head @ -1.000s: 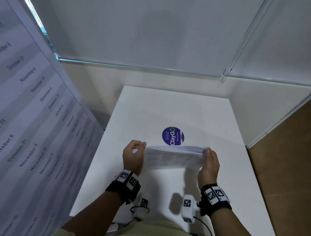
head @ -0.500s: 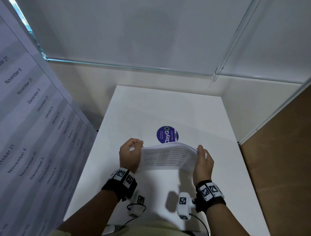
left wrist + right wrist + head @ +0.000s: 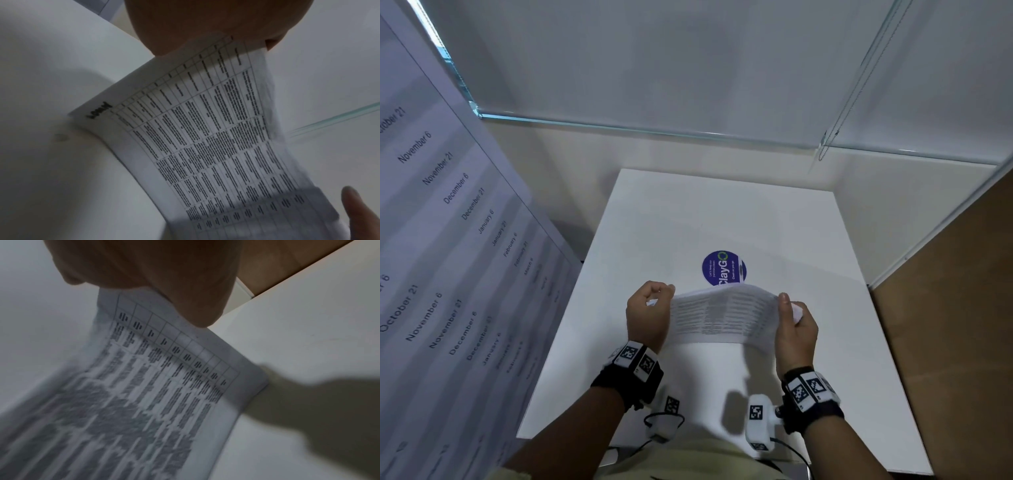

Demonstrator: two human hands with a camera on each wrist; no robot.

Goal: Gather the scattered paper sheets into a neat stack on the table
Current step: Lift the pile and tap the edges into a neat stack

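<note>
A stack of printed paper sheets (image 3: 722,313) stands on its lower long edge on the white table (image 3: 688,212), bowed between my two hands. My left hand (image 3: 650,308) curls round its left end, and my right hand (image 3: 794,322) pinches its right end, thumb on the near face. In the left wrist view the sheets (image 3: 205,138) show a printed table and run from my left hand (image 3: 205,24) down to the tabletop. The right wrist view shows my right hand (image 3: 164,280) gripping the sheets (image 3: 144,386), whose lower corner touches the table.
A round purple ClayGo sticker (image 3: 723,268) lies on the table just behind the stack. A large sheet printed with dates (image 3: 448,257) leans along the left. Glass panels (image 3: 688,68) and a low wall close the back. Brown floor (image 3: 945,308) lies to the right.
The stack has bowed upward between my hands and shows more of its printed face. Both hands keep their hold at about the same spot.
</note>
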